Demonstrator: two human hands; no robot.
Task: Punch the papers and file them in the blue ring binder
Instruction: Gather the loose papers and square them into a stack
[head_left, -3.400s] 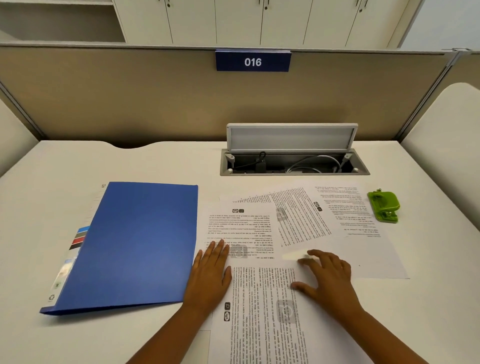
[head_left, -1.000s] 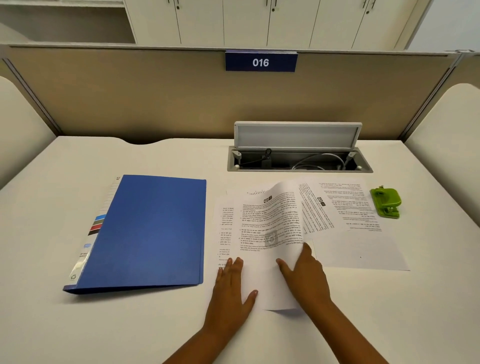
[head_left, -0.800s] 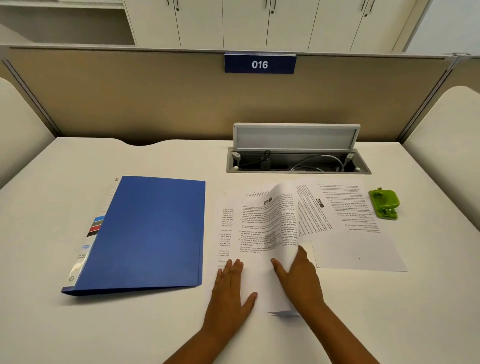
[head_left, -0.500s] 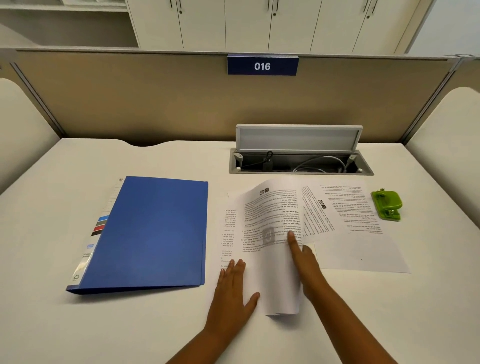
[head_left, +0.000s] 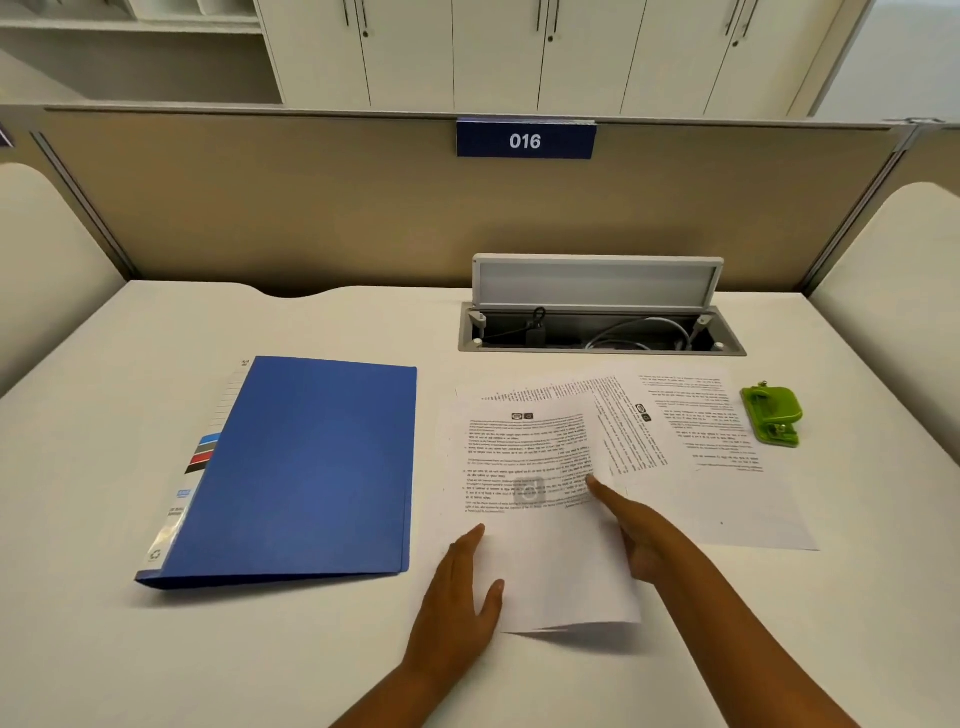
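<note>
1. Gathering is all that is happening: printed papers (head_left: 540, 478) are lying loosely overlapped on the bench (head_left: 130, 649), unpunched.
2. Left hand (head_left: 462, 592) is resting flat, released, on them; right hand (head_left: 636, 535) is pressing with an outstretched finger.
3. Green hole punch (head_left: 772, 415) and closed blue ring binder (head_left: 306, 467) are sitting untouched.

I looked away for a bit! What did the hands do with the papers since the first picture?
The right hand folded the near sheet over and now presses along its right edge with a straight finger. The left hand slid from the sheet's middle to its left edge, flat. The blue ring binder, green punch and far papers stayed put.
</note>
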